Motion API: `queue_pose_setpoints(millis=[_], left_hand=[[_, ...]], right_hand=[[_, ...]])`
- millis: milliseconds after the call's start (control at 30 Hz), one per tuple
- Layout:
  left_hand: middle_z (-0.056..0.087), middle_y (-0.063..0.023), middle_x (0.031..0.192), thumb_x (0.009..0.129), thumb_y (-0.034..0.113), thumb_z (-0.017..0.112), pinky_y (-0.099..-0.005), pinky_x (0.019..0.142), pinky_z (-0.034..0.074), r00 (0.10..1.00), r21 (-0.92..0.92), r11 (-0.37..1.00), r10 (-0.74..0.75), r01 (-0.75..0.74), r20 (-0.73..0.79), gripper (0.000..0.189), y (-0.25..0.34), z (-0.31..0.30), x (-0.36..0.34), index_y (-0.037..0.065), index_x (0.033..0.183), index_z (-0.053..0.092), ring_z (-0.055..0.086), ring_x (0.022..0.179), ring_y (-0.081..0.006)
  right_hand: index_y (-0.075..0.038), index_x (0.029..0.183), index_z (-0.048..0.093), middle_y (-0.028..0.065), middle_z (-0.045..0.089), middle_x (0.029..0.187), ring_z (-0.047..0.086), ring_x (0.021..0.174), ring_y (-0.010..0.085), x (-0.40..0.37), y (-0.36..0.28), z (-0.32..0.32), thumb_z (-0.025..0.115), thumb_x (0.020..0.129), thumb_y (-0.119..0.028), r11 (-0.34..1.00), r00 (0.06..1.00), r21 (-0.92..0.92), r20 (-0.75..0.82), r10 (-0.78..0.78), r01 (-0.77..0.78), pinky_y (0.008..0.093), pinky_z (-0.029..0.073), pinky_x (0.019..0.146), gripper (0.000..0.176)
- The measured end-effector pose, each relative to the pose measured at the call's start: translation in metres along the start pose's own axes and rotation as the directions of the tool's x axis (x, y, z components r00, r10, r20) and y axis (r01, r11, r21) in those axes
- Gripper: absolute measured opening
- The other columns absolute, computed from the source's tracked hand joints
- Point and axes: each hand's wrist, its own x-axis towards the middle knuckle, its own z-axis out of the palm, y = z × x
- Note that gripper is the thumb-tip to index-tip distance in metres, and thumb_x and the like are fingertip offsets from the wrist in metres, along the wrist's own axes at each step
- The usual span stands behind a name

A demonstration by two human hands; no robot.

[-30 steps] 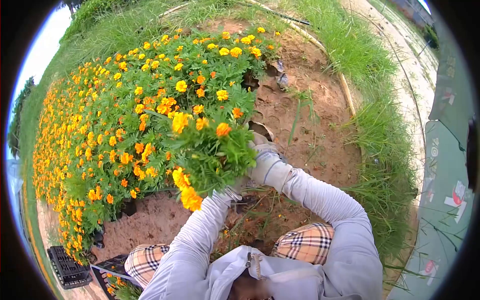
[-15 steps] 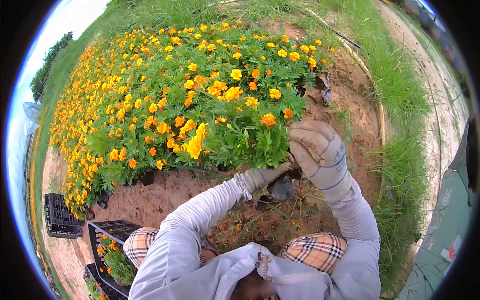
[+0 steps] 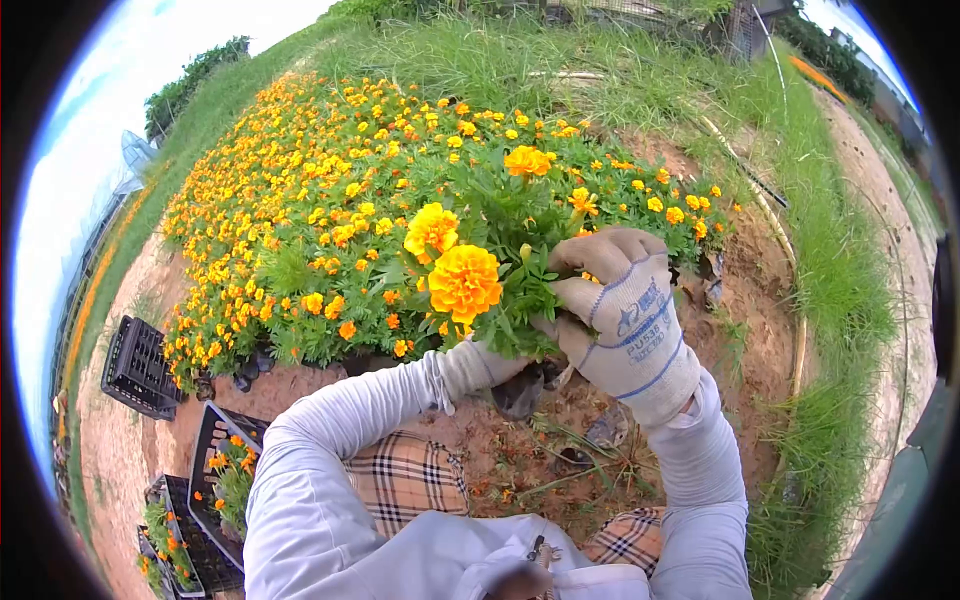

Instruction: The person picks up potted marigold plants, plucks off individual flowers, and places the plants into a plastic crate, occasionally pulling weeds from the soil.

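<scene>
A marigold plant (image 3: 466,283) with large yellow-orange blooms is raised in front of me, its black nursery bag (image 3: 518,396) hanging below the leaves. My left hand (image 3: 478,368), in a pale glove, is closed round the plant's base, its fingertips hidden under foliage. My right hand (image 3: 630,320), in a printed white-and-grey glove, has its fingers bent and pinched at the right side of the leaves and stems.
A dense bed of marigolds (image 3: 290,230) spreads ahead and left. Black crates (image 3: 145,365) stand at the left, some with marigolds in them. Bare soil with plant scraps (image 3: 540,465) lies between my knees. Tall grass (image 3: 835,300) and a pale hose (image 3: 797,330) run along the right.
The marigold plant has come up closer to me, its blooms now larger in view. Both hands stay at it, and the view has tilted up toward the horizon.
</scene>
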Motion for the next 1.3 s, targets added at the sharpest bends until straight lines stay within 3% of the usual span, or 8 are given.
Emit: queue_pose_setpoints(millis=[167, 467, 667, 933, 967, 1100, 1233, 1300], left_hand=[[0.059, -0.0103, 0.108, 0.088, 0.019, 0.05, -0.0326, 0.084, 0.046, 0.945, 0.057, 0.979, -0.173, 0.195, -0.277, 0.027, -0.016, -0.064, -0.057, 0.007, 0.112, 0.054, 0.056, 0.094, -0.0219], [0.058, -0.001, 0.091, 0.089, 0.009, 0.053, -0.0224, 0.077, 0.042, 0.571, -0.282, 0.818, -0.557, 0.501, -0.603, 0.031, 0.002, -0.217, -0.244, 0.002, 0.119, 0.051, 0.051, 0.086, -0.0076], [0.064, -0.0039, 0.089, 0.083, 0.024, 0.062, -0.0354, 0.074, 0.048, -0.548, -0.922, 0.275, -0.743, 0.272, -0.384, 0.018, 0.062, -0.287, -0.394, 0.008, 0.091, 0.063, 0.059, 0.08, -0.02], [0.063, -0.0083, 0.096, 0.09, 0.027, 0.045, -0.039, 0.085, 0.045, -0.47, -0.845, 0.496, -0.805, -0.202, -0.36, 0.023, 0.044, -0.26, -0.588, 0.009, 0.095, 0.059, 0.059, 0.086, -0.0262], [0.058, -0.0103, 0.111, 0.092, 0.029, 0.034, -0.0433, 0.09, 0.044, -0.261, -0.83, 0.513, -0.85, -0.22, -0.457, 0.033, 0.026, -0.249, -0.636, 0.008, 0.11, 0.052, 0.056, 0.099, -0.0278], [0.063, -0.0062, 0.096, 0.09, 0.028, 0.041, -0.0379, 0.086, 0.044, -0.323, -0.805, 0.555, -0.817, -0.209, -0.478, 0.028, 0.052, -0.201, -0.578, 0.01, 0.103, 0.058, 0.059, 0.092, -0.0235], [0.065, -0.0036, 0.089, 0.088, 0.029, 0.045, -0.0379, 0.082, 0.045, -0.226, -0.648, 0.248, -0.799, 0.721, -0.557, 0.026, 0.031, -0.101, -0.66, 0.011, 0.102, 0.059, 0.059, 0.089, -0.0229], [0.065, -0.0043, 0.086, 0.088, 0.029, 0.048, -0.0385, 0.078, 0.046, -0.325, -0.642, 0.024, -0.847, 0.766, -0.42, 0.026, 0.04, -0.075, -0.669, 0.01, 0.101, 0.06, 0.06, 0.084, -0.0237]], right_hand=[[-0.002, 0.082, 0.061, 0.0092, 0.058, 0.095, 0.054, 0.082, 0.0135, 0.008, -0.008, 0.004, 0.064, 0.079, -0.009, 0.776, 0.829, 0.6, -0.323, 0.457, -0.194, 0.0275, 0.044, 0.069, 0.008], [0.002, 0.119, 0.051, 0.01, 0.054, 0.12, 0.051, 0.111, 0.0194, -0.021, 0.058, 0.069, 0.047, 0.09, -0.004, 0.543, 0.851, 0.658, 0.367, 0.375, -0.522, 0.033, 0.037, 0.1, 0.031], [0.001, 0.112, 0.057, 0.0071, 0.058, 0.111, 0.054, 0.102, 0.0142, -0.019, 0.063, 0.116, 0.051, 0.089, -0.009, 0.52, 0.8, 0.609, 0.479, 0.362, -0.599, 0.0273, 0.04, 0.091, 0.025], [-0.001, 0.114, 0.056, 0.0078, 0.058, 0.113, 0.054, 0.105, 0.016, -0.02, 0.083, 0.158, 0.05, 0.09, -0.009, 0.516, 0.773, 0.577, 0.514, 0.373, -0.633, 0.0279, 0.042, 0.092, 0.026], [-0.001, 0.114, 0.056, 0.008, 0.058, 0.113, 0.054, 0.105, 0.0166, -0.022, 0.084, 0.162, 0.05, 0.091, -0.009, 0.506, 0.762, 0.571, 0.522, 0.383, -0.646, 0.0283, 0.042, 0.093, 0.026], [-0.001, 0.115, 0.056, 0.0087, 0.057, 0.116, 0.053, 0.109, 0.0183, -0.029, 0.096, 0.173, 0.05, 0.091, -0.01, 0.5, 0.735, 0.544, 0.558, 0.384, -0.674, 0.0303, 0.042, 0.095, 0.026], [0.0, 0.114, 0.057, 0.0098, 0.056, 0.116, 0.053, 0.108, 0.0182, -0.033, 0.102, 0.177, 0.049, 0.092, -0.01, 0.506, 0.719, 0.517, 0.568, 0.401, -0.69, 0.0309, 0.041, 0.096, 0.025], [0.0, 0.114, 0.056, 0.0096, 0.056, 0.116, 0.053, 0.109, 0.0181, -0.036, 0.107, 0.185, 0.049, 0.092, -0.009, 0.496, 0.706, 0.511, 0.589, 0.393, -0.702, 0.0311, 0.041, 0.096, 0.025]])
